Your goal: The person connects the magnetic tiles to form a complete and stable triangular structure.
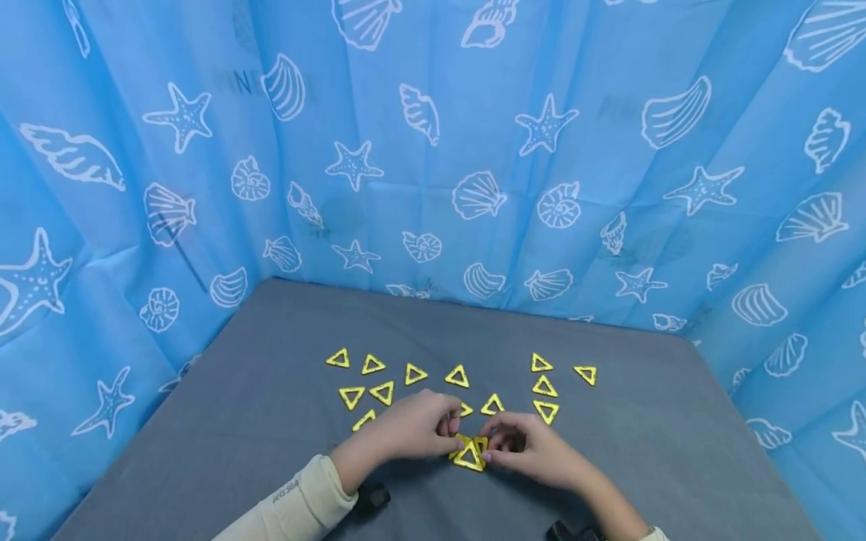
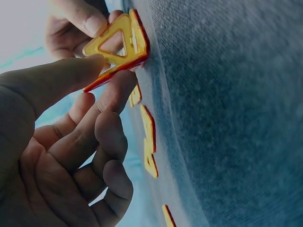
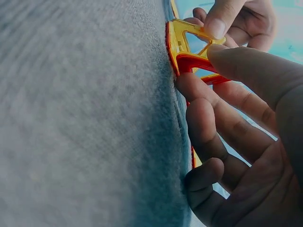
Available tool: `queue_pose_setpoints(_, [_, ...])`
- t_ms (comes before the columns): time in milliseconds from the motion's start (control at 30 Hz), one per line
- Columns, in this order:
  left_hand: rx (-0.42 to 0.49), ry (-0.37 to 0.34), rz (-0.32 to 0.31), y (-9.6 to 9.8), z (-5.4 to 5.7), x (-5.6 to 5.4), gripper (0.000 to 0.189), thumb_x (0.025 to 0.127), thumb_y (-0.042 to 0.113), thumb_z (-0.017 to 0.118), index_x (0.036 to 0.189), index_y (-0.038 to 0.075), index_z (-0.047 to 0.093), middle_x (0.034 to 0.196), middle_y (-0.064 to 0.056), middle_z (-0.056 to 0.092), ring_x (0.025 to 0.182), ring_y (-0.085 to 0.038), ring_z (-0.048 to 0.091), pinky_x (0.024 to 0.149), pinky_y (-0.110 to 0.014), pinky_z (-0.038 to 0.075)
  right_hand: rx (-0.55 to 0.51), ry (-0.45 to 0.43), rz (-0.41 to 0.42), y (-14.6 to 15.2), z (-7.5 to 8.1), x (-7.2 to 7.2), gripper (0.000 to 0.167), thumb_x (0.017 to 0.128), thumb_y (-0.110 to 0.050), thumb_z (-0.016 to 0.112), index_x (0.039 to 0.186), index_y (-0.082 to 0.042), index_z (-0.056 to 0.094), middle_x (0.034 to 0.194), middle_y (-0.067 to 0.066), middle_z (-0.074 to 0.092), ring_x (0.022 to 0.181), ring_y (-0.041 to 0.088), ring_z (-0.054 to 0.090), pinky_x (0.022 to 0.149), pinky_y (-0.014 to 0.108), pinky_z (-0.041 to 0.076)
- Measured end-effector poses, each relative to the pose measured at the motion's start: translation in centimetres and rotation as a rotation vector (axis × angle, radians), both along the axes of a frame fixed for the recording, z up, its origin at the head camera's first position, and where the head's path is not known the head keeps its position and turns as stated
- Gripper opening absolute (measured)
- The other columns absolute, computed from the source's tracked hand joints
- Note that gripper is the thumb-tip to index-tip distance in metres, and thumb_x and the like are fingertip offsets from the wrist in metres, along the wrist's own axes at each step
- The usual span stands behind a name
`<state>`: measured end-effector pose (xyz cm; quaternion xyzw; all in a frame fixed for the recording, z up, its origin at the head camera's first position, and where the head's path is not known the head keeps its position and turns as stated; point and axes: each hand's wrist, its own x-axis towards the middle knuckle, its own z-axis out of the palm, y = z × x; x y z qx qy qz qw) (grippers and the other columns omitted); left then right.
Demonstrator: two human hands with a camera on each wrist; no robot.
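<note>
In the head view, a small group of yellow triangular magnetic tiles with open centres stands between the two hands. One tile (image 1: pixel 468 466) of the group lies at the front, on or close to the cloth. My left hand (image 1: pixel 421 425) pinches a red-edged tile (image 2: pixel 115 72) between thumb and forefinger, seen nearly edge-on in the left wrist view. Opposite it, my right hand (image 1: pixel 537 452) pinches another raised tile (image 3: pixel 193 62) the same way. The raised tiles meet the front one along their lower edges. Fingers partly hide where the tiles join.
Several loose yellow triangles lie flat behind the hands, among them one tile (image 1: pixel 458 367) at the middle back and one tile (image 1: pixel 552 418) beyond the right hand. Grey cloth (image 1: pixel 271 391) covers the table, and a blue shell-print curtain (image 1: pixel 433 150) hangs around it.
</note>
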<state>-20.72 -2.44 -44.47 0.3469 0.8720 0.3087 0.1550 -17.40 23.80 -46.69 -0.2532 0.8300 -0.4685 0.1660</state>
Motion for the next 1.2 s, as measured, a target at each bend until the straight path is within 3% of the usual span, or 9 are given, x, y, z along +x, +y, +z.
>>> queue_pose_setpoints(533, [0.001, -0.070, -0.057, 0.34, 0.30, 0.28, 0.015, 0.091, 0.024, 0.086, 0.094, 0.019, 0.072, 0.076, 0.016, 0.067, 0.068, 0.000, 0.064, 0.065, -0.022, 0.052, 0.010, 0.032, 0.004, -0.08, -0.10, 0.15, 0.021, 0.098, -0.022, 0.078, 0.116, -0.012, 0.073, 0.093, 0.003, 0.073, 0.072, 0.006, 0.062, 0.062, 0.026, 0.052])
queue_pose_setpoints(933, [0.024, -0.100, -0.080, 0.44, 0.23, 0.49, 0.008, 0.095, 0.020, 0.082, 0.095, 0.019, 0.074, 0.078, 0.016, 0.068, 0.069, 0.001, 0.065, 0.065, -0.021, 0.053, -0.027, 0.025, 0.055, -0.18, -0.04, 0.25, 0.020, 0.101, -0.021, 0.075, 0.117, -0.012, 0.073, 0.101, 0.009, 0.075, 0.076, 0.007, 0.065, 0.064, 0.028, 0.055])
queue_pose_setpoints(1200, [0.030, -0.066, -0.105, 0.50, 0.05, 0.34, 0.015, 0.095, 0.023, 0.082, 0.107, 0.020, 0.073, 0.084, 0.015, 0.068, 0.069, 0.000, 0.062, 0.066, -0.021, 0.052, -0.026, 0.030, 0.051, 0.02, 0.02, 0.21, 0.018, 0.101, -0.019, 0.075, 0.117, -0.012, 0.073, 0.098, 0.008, 0.074, 0.074, 0.008, 0.064, 0.063, 0.027, 0.055])
